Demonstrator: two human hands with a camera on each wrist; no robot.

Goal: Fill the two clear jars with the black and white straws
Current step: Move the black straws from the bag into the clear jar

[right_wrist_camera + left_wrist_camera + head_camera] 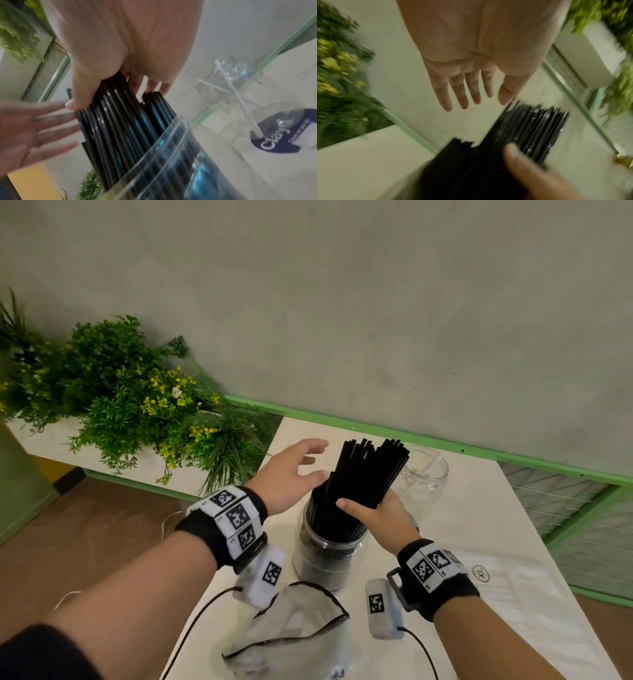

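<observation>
Two bare forearms reach forward from the bottom of the head view, each wrist wrapped in a black band with black-and-white square markers. The left hand point(287, 474) is spread, fingers straight and slightly apart, palm turned toward the right, holding nothing. The right hand point(376, 517) is curled around a bundle of black straws point(363, 474), thumb pressed across the front, fingers wrapped behind.

Black wristbands point(224, 529), checkered marker tags, white wrist cameras point(262, 575)
</observation>
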